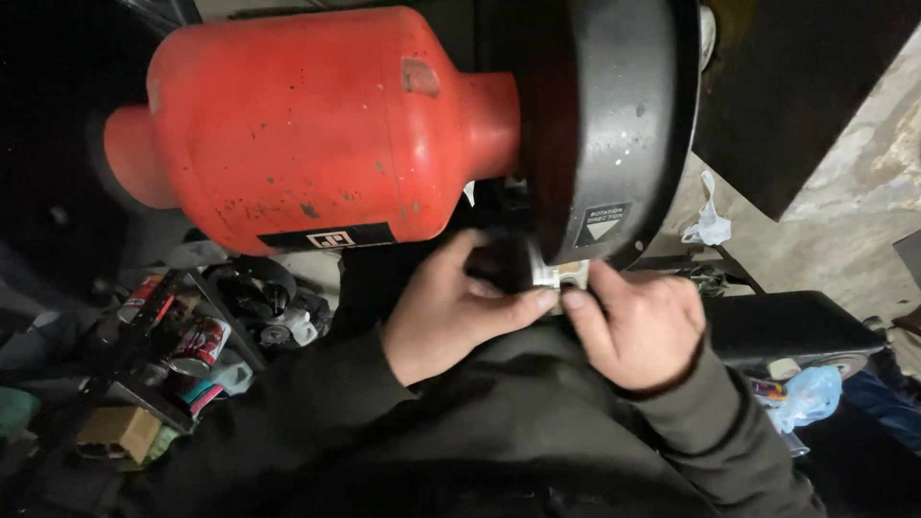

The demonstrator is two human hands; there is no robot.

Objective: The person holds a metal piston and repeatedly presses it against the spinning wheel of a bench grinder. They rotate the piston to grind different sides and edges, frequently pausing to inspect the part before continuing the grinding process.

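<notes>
Scuffed red motor housing, fingertip grip

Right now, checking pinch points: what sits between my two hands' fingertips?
In the head view, a small silvery metal part sits between left hand and right hand, below the black guard.

One red motor housing. One black round guard with one triangular arrow label. One small pale metal part under the guard. Two bare hands: one left hand, one right hand. Two red-and-white cans. One small cardboard box. One white plastic bag. One blue plastic bag.
</notes>
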